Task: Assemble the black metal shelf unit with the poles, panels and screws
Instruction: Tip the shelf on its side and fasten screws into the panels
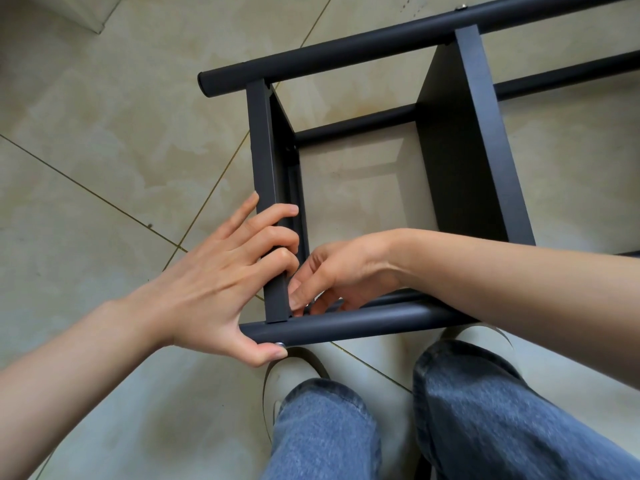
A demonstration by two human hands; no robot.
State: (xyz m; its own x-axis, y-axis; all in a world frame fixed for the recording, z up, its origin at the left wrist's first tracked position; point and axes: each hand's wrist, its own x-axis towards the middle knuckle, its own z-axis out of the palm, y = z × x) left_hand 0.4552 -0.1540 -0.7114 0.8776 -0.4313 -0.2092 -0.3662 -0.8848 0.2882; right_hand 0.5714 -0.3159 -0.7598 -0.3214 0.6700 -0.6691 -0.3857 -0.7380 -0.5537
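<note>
Scene: a person stands over a partly built black shelf unit (363,161) lying on its side on a tiled floor (104,150).
Shelf unit: two long poles run across the frame, the far pole (346,46) near the top and the near pole (346,325) just in front of the person's feet; two flat panels stand between them, the left panel (265,168) near the pole ends and the right panel (464,150) further along.
Left hand (221,278): fingers curl over the top edge of the left panel, gripping it, while the thumb reaches under the near pole and touches a silver screw (280,344) in its underside.
Right hand (332,271): reaches inside the frame to the corner where the left panel meets the near pole, fingertips bunched on something small; what it pinches cannot be told.
Foreground: blue jeans (485,410) and pale shoes (294,368) on the floor below the near pole.
</note>
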